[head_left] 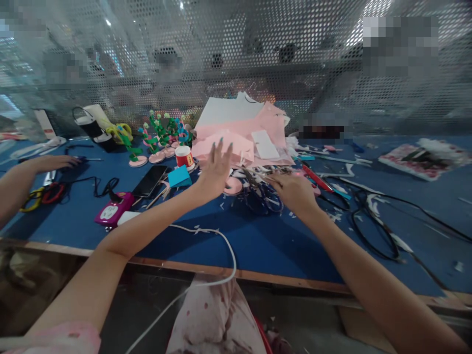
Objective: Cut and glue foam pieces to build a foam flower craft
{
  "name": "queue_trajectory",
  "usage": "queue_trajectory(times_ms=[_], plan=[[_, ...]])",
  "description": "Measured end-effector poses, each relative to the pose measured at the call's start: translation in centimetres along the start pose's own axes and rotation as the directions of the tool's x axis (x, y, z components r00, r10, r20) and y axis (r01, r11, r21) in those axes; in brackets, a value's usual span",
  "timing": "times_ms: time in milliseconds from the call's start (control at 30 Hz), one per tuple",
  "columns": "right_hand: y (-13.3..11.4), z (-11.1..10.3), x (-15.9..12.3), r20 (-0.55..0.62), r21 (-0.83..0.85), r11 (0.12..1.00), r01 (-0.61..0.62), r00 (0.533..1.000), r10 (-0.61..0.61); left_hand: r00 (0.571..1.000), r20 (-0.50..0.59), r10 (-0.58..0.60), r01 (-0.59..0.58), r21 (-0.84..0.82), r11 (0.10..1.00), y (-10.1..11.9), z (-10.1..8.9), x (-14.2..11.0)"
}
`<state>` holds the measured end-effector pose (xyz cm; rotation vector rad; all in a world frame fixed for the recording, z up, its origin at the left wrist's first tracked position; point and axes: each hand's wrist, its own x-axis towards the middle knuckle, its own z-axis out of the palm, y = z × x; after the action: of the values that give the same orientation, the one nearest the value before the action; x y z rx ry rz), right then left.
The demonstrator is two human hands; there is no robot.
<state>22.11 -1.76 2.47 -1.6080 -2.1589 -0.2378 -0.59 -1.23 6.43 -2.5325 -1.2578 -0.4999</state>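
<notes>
My left hand (216, 172) is raised over the table with its fingers stretched out and spread, holding nothing. A round pink disc (233, 185) lies beside it, partly behind the hand. To the right, my right hand (295, 192) has its fingers closed together, low over a litter of paper scraps. What those fingers hold, if anything, is too small to make out. Scissors with dark blue handles (258, 199) lie between the two hands. Behind them is a pile of pink and white sheets (236, 130).
Flower-like crafts on pink discs (157, 156) stand left, near a red-and-white cup (184, 156), blue paper pad (179, 176), phone (150, 181) and purple power strip (115, 208). Another person's hand (55, 163) rests far left. Black cable (379, 246) loops right; a perforated panel (236, 59) rises behind.
</notes>
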Motion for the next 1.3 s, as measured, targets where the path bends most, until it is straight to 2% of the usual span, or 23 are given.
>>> queue_trajectory(times_ms=[67,133,200,233,300,400,467,533,633,733,900,1033,1167,1300], plan=[[-0.2,0.1,-0.2,-0.007,0.022,0.999,0.044,0.999,-0.044,0.999,0.027,0.034,-0.036,0.056,0.998,1.6,-0.2,-0.3],[-0.4,0.0,-0.4,-0.023,0.031,0.995,0.092,0.996,-0.091,0.977,0.195,0.087,-0.102,0.07,0.992,2.9,-0.4,-0.5],[-0.4,-0.2,-0.5,-0.057,0.036,0.991,0.129,0.99,-0.127,0.931,0.343,0.128,-0.15,0.038,0.988,3.9,-0.6,-0.7],[-0.3,-0.4,-0.5,-0.092,0.038,0.991,0.127,0.988,-0.123,0.924,0.358,0.136,-0.155,0.024,0.988,4.2,-0.6,-0.8],[-0.4,-0.8,-0.4,-0.203,0.042,0.997,0.069,0.977,-0.059,0.939,0.318,0.132,-0.142,0.007,0.99,4.6,-0.3,-1.1],[-0.5,-1.3,-0.3,-0.333,0.064,0.991,-0.116,0.934,0.131,0.951,0.291,0.1,-0.088,-0.056,0.995,4.5,0.6,-1.5],[-0.7,-1.3,-0.4,-0.269,0.096,0.969,-0.228,0.931,0.246,0.946,0.32,0.06,-0.022,-0.121,0.992,4.1,1.7,-1.8],[-0.9,-1.0,-0.6,-0.13,0.107,0.954,-0.281,0.947,0.293,0.946,0.324,-0.008,0.069,-0.179,0.981,3.6,3.0,-1.8],[-1.5,-0.3,-1.1,0.035,0.068,0.974,-0.215,0.977,0.213,0.95,0.289,-0.115,0.195,-0.264,0.945,2.8,4.8,-1.7],[-2.4,0.5,-1.6,0.128,-0.012,0.993,-0.117,0.985,0.117,0.947,0.254,-0.197,0.267,-0.278,0.923,2.6,5.7,-1.6],[-3.4,1.5,-1.9,0.13,-0.084,0.994,-0.071,0.988,0.082,0.954,0.196,-0.225,0.277,-0.297,0.914,2.8,5.8,-1.9],[-3.3,1.2,-1.4,0.177,-0.075,0.993,-0.089,0.979,0.101,0.95,0.175,-0.257,0.298,-0.273,0.915,2.8,5.8,-2.0],[-3.4,0.1,-1.2,0.314,-0.008,0.982,-0.187,0.932,0.18,0.922,0.127,-0.365,0.386,-0.315,0.867,2.4,5.7,-1.7],[-3.6,-0.1,-1.2,0.296,0.112,0.947,-0.303,0.919,0.259,0.887,0.128,-0.445,0.449,-0.466,0.762,1.5,5.9,-1.2]])
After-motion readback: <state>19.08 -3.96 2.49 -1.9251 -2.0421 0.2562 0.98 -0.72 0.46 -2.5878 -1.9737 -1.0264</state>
